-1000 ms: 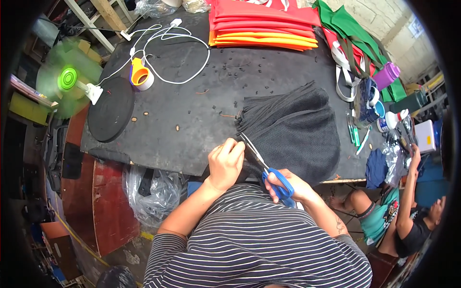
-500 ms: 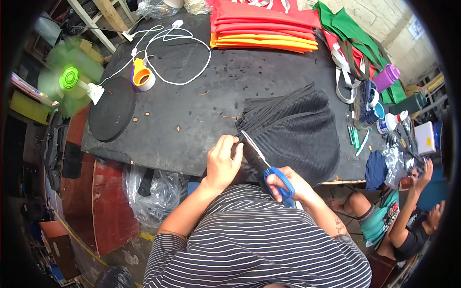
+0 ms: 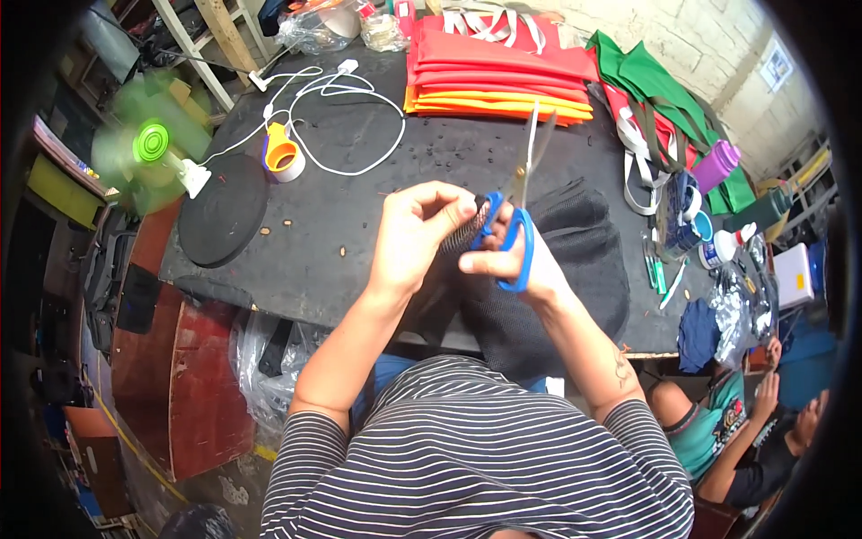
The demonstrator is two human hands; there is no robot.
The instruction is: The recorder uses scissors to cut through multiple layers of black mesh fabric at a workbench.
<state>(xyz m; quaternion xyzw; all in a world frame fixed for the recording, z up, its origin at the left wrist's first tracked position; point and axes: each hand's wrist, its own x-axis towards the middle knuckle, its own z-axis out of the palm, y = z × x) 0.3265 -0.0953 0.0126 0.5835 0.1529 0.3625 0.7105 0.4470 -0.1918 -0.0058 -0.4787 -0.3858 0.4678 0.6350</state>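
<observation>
My left hand (image 3: 406,235) pinches the gathered edge of a black mesh cloth (image 3: 575,278) between thumb and fingers, lifted off the table. Beside it, my right hand (image 3: 541,274) holds blue-handled scissors (image 3: 523,171). Their blades point away from me, parted and somewhat blurred, and touch no cloth that I can see. The fingers of my right hand are partly through the handle loops and come close to the lifted edge. The rest of the mesh lies in loose folds over the table's near edge, partly hidden under my right forearm.
On the black table (image 3: 350,202) lie a white cable (image 3: 401,135), a tape roll (image 3: 284,160) and a black disc (image 3: 220,211). Red and orange folded bags (image 3: 498,81) are stacked at the back. A green fan (image 3: 151,142) spins at left. Another person (image 3: 759,431) sits at right.
The scissors have swung up from the mesh, and their blades now point away from me. My left hand has risen with the cloth's edge. The whole view has shifted slightly.
</observation>
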